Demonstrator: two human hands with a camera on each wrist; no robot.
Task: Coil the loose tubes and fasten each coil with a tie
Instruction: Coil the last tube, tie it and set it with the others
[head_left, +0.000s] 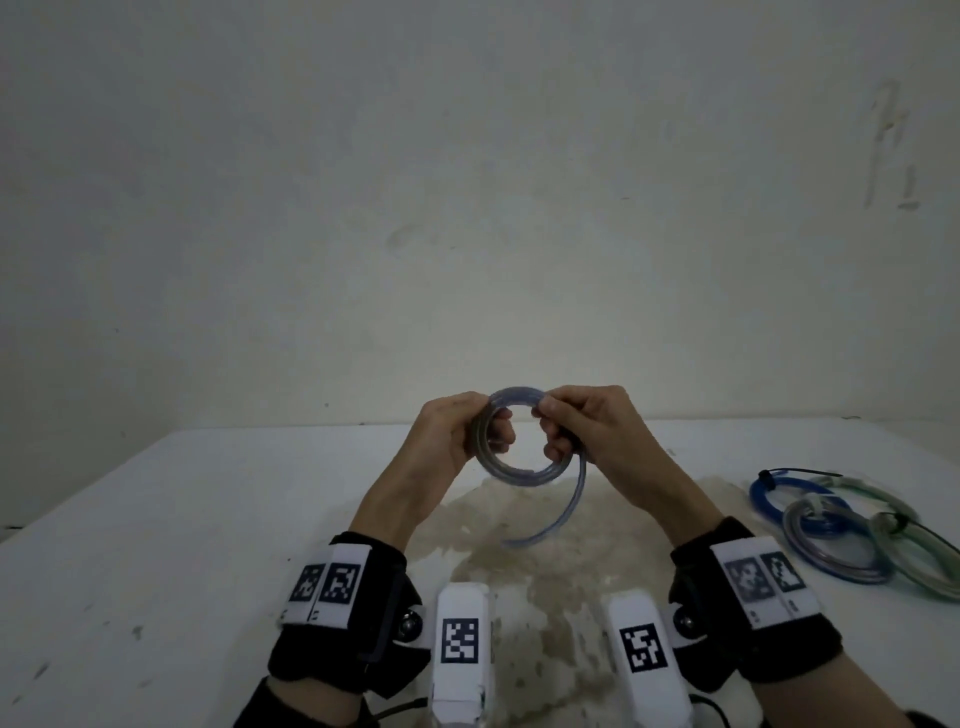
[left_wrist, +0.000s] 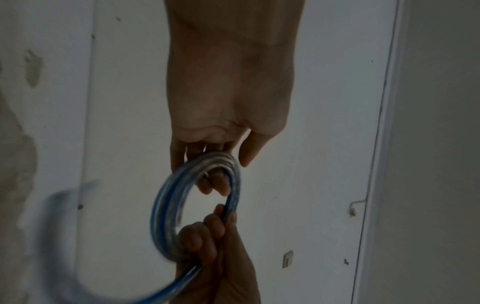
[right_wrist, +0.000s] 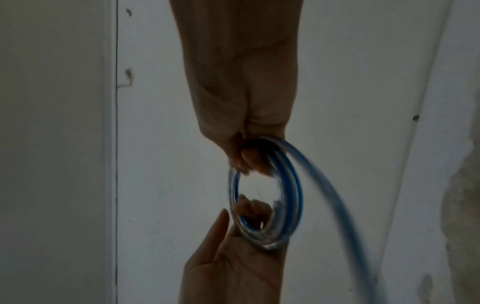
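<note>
Above the white table I hold up a clear tube with a blue stripe, wound into a small coil. My left hand grips the coil's left side with fingers curled through the ring. On the coil's right side my right hand pinches the turns together. A loose tail of the tube hangs down from the right hand. The left wrist view shows the coil between the left hand and the right hand. Seen from the right wrist, the right hand grips the coil.
Finished coils lie on the table at the right: a blue one with a black tie, a clear one and a greenish one. A stained patch marks the table below my hands. A pale wall rises behind.
</note>
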